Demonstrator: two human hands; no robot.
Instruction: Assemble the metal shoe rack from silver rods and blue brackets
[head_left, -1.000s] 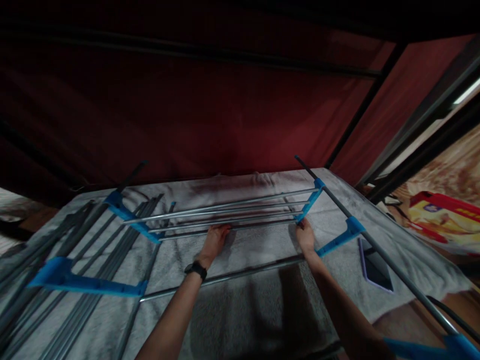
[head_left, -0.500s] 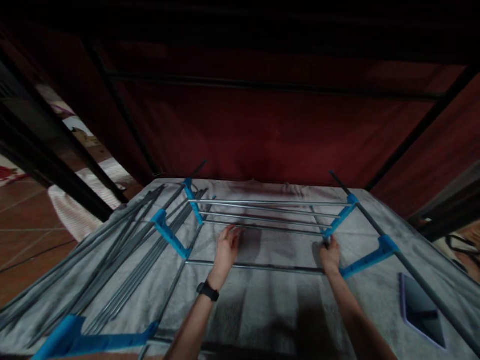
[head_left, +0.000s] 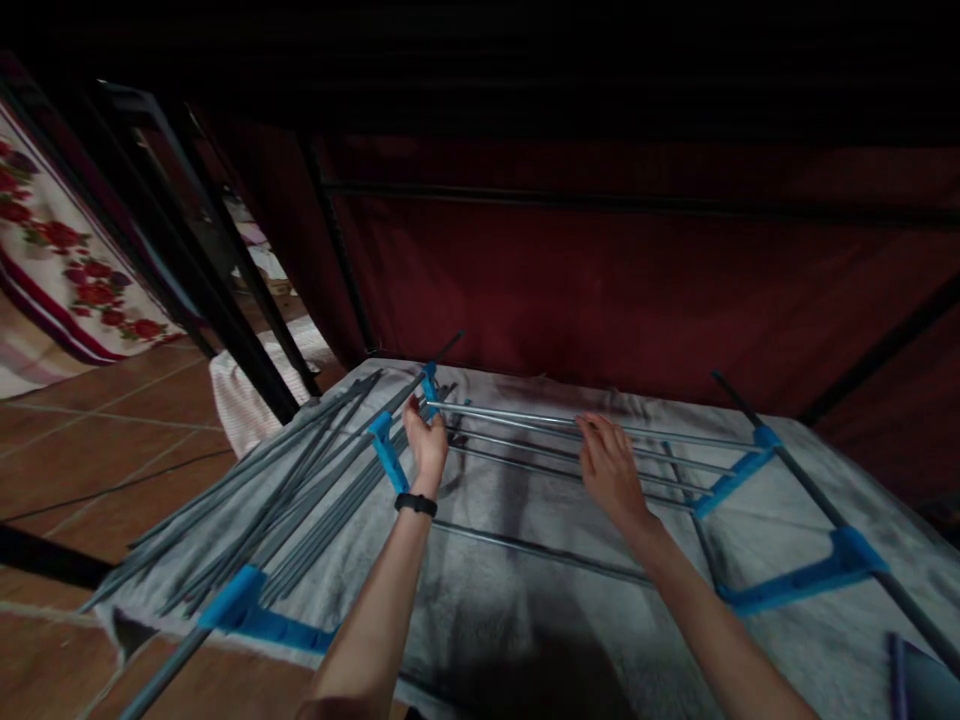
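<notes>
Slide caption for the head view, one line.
Left hand beside a blue bracket, right hand at metal rods, over cloth.

I face a dark red fabric sheet (head_left: 540, 290) crossed by a thin dark horizontal bar (head_left: 600, 200), with the top of my view nearly black. Pale grey cloth (head_left: 495, 605) covers the surface below. To the left I see dark slanting posts (head_left: 259, 365), a hanging rose-patterned cloth (head_left: 97, 292), a whitish ribbed cloth (head_left: 241, 408) and a brown tiled floor (head_left: 45, 455) crossed by a black cable (head_left: 120, 486). The light is dim.
</notes>
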